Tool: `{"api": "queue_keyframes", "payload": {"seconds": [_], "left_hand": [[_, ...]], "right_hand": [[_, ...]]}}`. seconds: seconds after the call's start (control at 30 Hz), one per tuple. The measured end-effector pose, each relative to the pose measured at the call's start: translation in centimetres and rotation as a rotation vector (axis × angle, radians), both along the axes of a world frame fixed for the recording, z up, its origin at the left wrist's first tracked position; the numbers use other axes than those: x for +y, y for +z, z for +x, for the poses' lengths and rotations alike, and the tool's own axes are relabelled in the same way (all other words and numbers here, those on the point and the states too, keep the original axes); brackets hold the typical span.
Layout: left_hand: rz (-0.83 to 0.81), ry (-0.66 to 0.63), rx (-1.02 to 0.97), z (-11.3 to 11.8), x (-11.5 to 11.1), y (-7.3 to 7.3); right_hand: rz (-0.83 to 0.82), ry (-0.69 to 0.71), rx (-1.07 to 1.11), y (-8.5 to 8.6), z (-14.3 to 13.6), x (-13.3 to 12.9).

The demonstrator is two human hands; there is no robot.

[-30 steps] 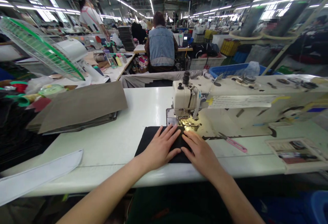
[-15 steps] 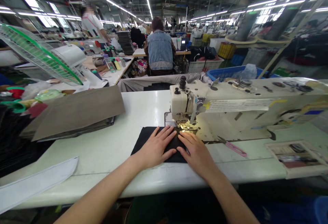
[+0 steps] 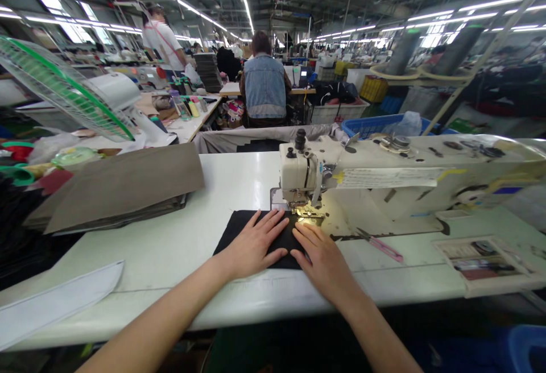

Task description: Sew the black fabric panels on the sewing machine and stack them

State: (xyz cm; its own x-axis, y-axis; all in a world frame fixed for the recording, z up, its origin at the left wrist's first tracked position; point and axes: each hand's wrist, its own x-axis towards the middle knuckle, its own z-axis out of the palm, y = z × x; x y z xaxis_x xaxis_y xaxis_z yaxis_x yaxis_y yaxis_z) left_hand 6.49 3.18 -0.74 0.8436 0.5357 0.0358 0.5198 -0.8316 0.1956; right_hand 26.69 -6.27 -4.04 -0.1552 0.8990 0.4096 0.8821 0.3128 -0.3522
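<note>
A piece of black fabric (image 3: 229, 233) lies flat on the white sewing table (image 3: 170, 262), its far edge by the needle area of the sewing machine (image 3: 298, 174). My left hand (image 3: 257, 243) rests on the fabric, palm down with fingers spread. On the fabric's right part lies my right hand (image 3: 321, 255), fingers stretched out just in front of the lit metal guide (image 3: 310, 218). Both hands press from above and grip nothing. The fabric under the palms is hidden.
Pink-handled scissors (image 3: 384, 248) lie right of my hands, beside a parts tray (image 3: 486, 262). Stacked grey-brown panels (image 3: 128, 185) and a white strip (image 3: 63, 302) are on the left. A fan (image 3: 68, 88) stands behind the stack. A person in a denim vest (image 3: 267, 86) sits ahead.
The view has shifted slightly, so the machine and table appear a little further left. Both hands stay flat on the fabric. In the background, the standing person at the left has turned.
</note>
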Motion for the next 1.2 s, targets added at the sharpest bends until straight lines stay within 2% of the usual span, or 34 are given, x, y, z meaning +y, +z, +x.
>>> {"api": "queue_keyframes", "payload": {"seconds": [0.07, 0.2, 0.3, 0.4, 0.67, 0.83, 1.03, 1.2], "left_hand": [[-0.022, -0.048, -0.004, -0.3, -1.0, 0.4], [-0.093, -0.222, -0.021, -1.2, -3.7, 1.0], [-0.106, -0.217, -0.025, -1.6, -4.5, 0.9], [-0.100, -0.202, -0.059, -1.6, -3.4, 0.6], [-0.057, -0.184, -0.112, -0.7, 1.2, -0.2], [-0.068, -0.167, -0.117, 0.0, 3.7, -0.1], [-0.058, -0.122, -0.081, 0.6, 5.8, -0.1], [-0.046, -0.105, -0.108, 0.7, 5.7, 0.1]], "right_hand": [[0.011, 0.017, -0.005, -0.2, 0.1, -1.4], [0.020, 0.089, -0.021, -0.5, 0.7, -4.4], [0.016, 0.115, -0.039, -0.3, 1.0, -4.9], [0.023, 0.097, -0.032, 0.1, 1.1, -3.7], [0.029, 0.060, -0.035, 0.7, 1.3, 1.2], [0.014, -0.037, -0.073, 1.1, 1.2, 3.1], [-0.008, -0.067, -0.081, 1.3, 1.0, 3.5], [0.037, -0.040, -0.021, 0.2, 0.8, 1.7]]}}
